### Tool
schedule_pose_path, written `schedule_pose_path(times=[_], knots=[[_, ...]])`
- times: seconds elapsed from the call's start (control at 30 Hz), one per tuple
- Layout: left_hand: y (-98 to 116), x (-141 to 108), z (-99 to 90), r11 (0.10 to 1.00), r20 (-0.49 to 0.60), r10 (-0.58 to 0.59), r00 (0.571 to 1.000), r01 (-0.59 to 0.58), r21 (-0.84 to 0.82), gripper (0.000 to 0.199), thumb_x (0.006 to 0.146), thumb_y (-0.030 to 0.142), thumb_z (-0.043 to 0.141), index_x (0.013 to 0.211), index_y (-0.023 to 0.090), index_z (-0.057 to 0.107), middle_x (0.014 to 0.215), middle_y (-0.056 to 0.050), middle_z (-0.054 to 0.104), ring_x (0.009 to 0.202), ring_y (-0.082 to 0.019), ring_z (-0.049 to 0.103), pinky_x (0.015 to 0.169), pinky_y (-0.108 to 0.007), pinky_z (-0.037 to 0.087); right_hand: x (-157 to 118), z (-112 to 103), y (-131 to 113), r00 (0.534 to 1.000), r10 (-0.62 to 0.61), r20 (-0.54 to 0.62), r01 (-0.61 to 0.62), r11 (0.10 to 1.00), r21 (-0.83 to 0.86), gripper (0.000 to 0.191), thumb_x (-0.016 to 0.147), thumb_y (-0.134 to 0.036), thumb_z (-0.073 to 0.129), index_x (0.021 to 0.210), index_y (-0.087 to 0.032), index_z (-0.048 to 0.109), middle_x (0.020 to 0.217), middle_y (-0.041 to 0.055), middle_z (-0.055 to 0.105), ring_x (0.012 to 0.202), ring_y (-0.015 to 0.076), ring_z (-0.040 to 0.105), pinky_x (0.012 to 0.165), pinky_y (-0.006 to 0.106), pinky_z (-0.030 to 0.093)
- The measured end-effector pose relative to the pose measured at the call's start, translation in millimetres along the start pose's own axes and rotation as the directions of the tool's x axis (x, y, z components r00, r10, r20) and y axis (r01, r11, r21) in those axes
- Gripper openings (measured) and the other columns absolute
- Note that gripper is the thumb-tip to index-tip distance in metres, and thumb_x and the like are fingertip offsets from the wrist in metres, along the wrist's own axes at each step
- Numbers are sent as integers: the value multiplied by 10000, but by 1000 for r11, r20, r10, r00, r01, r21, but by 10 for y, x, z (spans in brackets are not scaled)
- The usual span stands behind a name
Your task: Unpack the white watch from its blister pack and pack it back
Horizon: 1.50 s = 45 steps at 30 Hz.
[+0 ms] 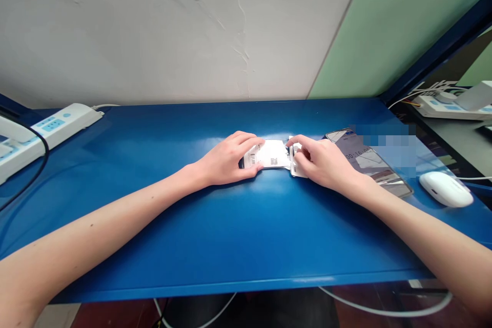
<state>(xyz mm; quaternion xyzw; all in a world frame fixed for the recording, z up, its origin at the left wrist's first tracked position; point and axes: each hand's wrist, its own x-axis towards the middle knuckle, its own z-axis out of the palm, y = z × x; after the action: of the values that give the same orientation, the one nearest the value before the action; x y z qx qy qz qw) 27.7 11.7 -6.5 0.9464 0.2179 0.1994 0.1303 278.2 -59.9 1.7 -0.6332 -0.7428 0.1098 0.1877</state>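
Observation:
A small white packet (274, 152) with a printed label, a barcode and a square code lies flat on the blue table. My left hand (230, 159) grips its left end, thumb along the near edge and fingers over the far edge. At the packet's right end is a white flap or card piece (294, 170), with what looks like crinkled clear film between the two. My right hand (326, 161) has its fingers curled and closed on that white piece. Its palm side and part of the piece are hidden.
To the right of my right hand lies a phone (384, 177) showing a timer, partly blurred out. A white rounded device (446, 189) sits beyond it. Power strips stand at the left (69, 120) and far right. A wall (172, 46) rises behind the blue table (238, 236).

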Motion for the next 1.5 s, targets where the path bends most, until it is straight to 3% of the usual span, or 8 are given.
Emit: schedule_pose_path(times=[0.13,0.27,0.43,0.53,0.63,0.83,1.1,1.5], knots=[[15,9,-14,1000,19,-4,1000,3,14,435,926,316,562,1318,128,558,1308,-154,616,1227,-301,546,1050,-449,470,-6,2,37,998,-52,-40,49,996,-69,237,896,-263,505,1010,-201,703,589,-15,593,535,162,519,541,293,306],[16,13,-10,1000,25,-18,1000,18,20,444,931,318,542,1339,140,540,1333,-154,603,1260,-308,525,1076,-459,445,-14,-25,82,971,-192,-143,156,961,-229,237,940,-282,520,994,-185,729,884,87,670,746,207,604,575,302,394],[3,11,12,998,35,-55,998,54,32,496,941,370,535,1376,132,508,1377,-169,576,1313,-321,495,1106,-482,420,-24,-27,89,927,-369,-69,330,889,-318,251,973,-224,488,1015,-160,727,979,128,691,869,258,606,670,357,506],[-12,15,29,992,69,-114,991,109,70,660,934,485,554,1443,79,441,1464,-218,498,1394,-360,422,1148,-511,370,-20,-6,91,898,-433,-70,396,869,-298,266,976,-221,481,1045,-130,722,1119,171,684,1029,308,609,820,428,548],[-20,22,39,985,110,-154,982,143,99,770,927,561,549,1477,45,395,1516,-236,437,1439,-371,364,1174,-512,334,-11,14,110,873,-483,-71,447,848,-285,294,975,-244,494,1106,-89,707,1324,223,608,1291,374,505,1034,511,482],[-21,16,42,986,97,-145,985,135,102,715,939,558,542,1446,66,432,1489,-225,470,1423,-361,388,1157,-513,357,-5,35,149,867,-494,-62,465,847,-257,351,995,-331,495,1149,-97,707,1454,237,525,1417,383,411,1096,556,448],[-32,6,37,991,68,-95,993,88,98,616,958,552,533,1373,100,475,1404,-223,532,1344,-369,469,1102,-515,410,5,26,176,897,-442,12,436,881,-185,405,1011,-388,469,1243,-133,680,1512,218,474,1428,384,402,1088,587,450],[-20,12,25,994,52,-83,995,80,72,565,947,539,557,1309,107,513,1350,-220,566,1292,-366,506,1063,-505,435,-8,29,177,909,-417,16,413,893,-179,428,1006,-408,468,1266,-137,674,1495,212,493,1416,389,412,1103,577,430]])
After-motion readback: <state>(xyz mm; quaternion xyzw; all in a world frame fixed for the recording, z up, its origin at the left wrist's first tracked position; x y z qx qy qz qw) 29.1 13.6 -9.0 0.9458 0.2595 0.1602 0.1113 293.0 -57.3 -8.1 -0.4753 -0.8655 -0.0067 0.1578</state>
